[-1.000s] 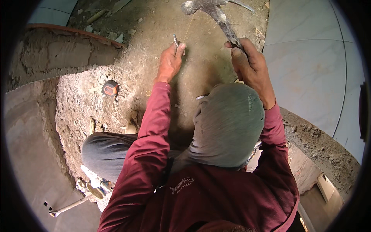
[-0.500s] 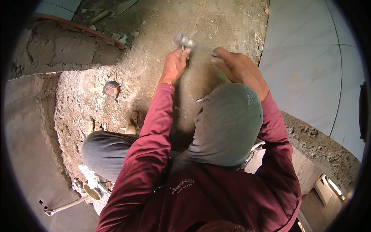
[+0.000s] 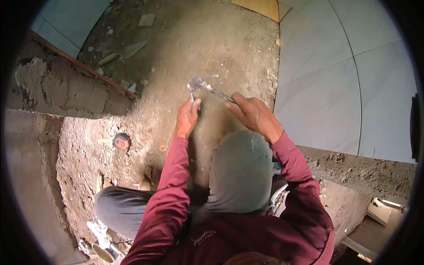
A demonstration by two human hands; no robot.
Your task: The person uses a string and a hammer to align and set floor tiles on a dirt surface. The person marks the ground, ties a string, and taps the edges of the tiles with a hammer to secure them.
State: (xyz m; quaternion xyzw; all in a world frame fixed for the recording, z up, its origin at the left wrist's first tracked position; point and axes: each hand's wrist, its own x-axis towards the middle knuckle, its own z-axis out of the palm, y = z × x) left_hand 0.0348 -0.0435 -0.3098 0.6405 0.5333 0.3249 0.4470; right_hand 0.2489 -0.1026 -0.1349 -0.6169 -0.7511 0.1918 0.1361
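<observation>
My left hand (image 3: 187, 118) pinches a thin upright metal nail (image 3: 192, 96) above the dirt floor, with most of it hidden by the fingers. In my right hand (image 3: 257, 115) is the handle of a worn claw hammer (image 3: 215, 92). Its head is at the top of the nail, touching or nearly so, and the claw points away to the right. A thin yellow string (image 3: 210, 57) runs across the dirt past the hammer head, and a loop of it lies left of my left forearm.
On the dirt at left lies a black and orange tape measure (image 3: 121, 141). Large pale tiles (image 3: 318, 97) cover the right side, above a rough mortar edge (image 3: 353, 170). A cement-faced ledge (image 3: 66, 86) juts in from the left. Stone chips lie farther off.
The view has shifted, so floor and hands appear lower. The hammer, blurred before, now shows sharply at the nail. Both hands keep their holds.
</observation>
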